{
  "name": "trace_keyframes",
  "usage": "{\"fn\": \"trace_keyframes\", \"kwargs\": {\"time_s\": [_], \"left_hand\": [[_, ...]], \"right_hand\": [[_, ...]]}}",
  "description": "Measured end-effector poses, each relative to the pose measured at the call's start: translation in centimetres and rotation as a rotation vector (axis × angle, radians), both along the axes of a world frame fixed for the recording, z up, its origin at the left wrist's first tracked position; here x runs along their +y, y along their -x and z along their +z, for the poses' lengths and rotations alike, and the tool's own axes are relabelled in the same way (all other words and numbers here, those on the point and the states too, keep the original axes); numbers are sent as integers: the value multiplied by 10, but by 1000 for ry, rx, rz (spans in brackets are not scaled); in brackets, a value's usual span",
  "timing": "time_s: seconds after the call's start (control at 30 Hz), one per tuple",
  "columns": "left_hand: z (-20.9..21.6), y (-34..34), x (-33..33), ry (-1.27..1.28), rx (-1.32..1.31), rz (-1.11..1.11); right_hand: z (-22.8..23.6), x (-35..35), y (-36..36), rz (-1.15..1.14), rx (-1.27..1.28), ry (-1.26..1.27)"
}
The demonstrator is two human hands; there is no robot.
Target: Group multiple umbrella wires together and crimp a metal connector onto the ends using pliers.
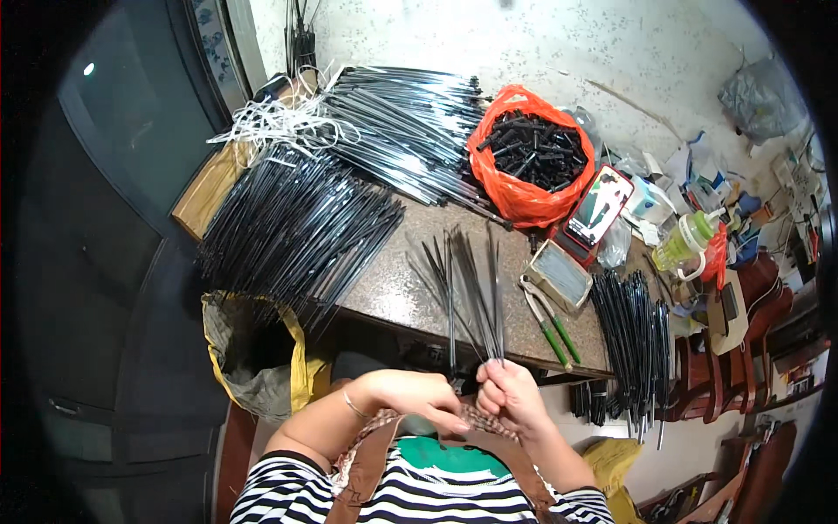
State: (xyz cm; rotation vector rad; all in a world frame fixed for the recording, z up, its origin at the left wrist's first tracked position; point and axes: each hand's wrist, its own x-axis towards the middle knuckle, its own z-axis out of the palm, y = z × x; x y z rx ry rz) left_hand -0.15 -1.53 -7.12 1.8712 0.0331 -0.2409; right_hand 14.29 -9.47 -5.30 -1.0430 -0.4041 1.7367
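My right hand [513, 395] is closed around the lower ends of several thin dark metal rods [478, 297], which fan out upward over the table edge. They look like umbrella ribs, though some are smeared by motion. My left hand [421, 398] is bent inward over my lap, its fingers closed and pointing down toward the right hand. Whatever is between those fingers is hidden. One darker, thicker rod [451, 306] stands close by the left fingertips. Pliers [550, 323] with green handles lie on the table to the right, beside a small open box [559, 275] of thin grey pieces.
Bundles of black rods [297, 227] and silvery rods [401, 131] cover the speckled table's [384, 297] left and back. A red bag [532, 210] holds black tubular pieces. A phone [599, 205], a green bottle [685, 240] and another rod bundle [633, 341] are at right. A yellow-edged sack [262, 358] stands left.
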Motion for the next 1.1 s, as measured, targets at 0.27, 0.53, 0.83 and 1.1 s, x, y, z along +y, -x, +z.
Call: {"fn": "trace_keyframes", "kwargs": {"time_s": [0.27,0.53,0.83,1.1], "left_hand": [[31,30,28,214,26,479],[60,-17,34,565,-418,913],[80,-32,33,798,-642,1039],[31,-38,-13,62,-569,300]], "right_hand": [[-12,-18,-10,97,-233,-79],[23,-50,1,314,-290,-305],[-14,-37,-8,515,-1237,-680],[19,52,-46,-54,-492,-910]]}}
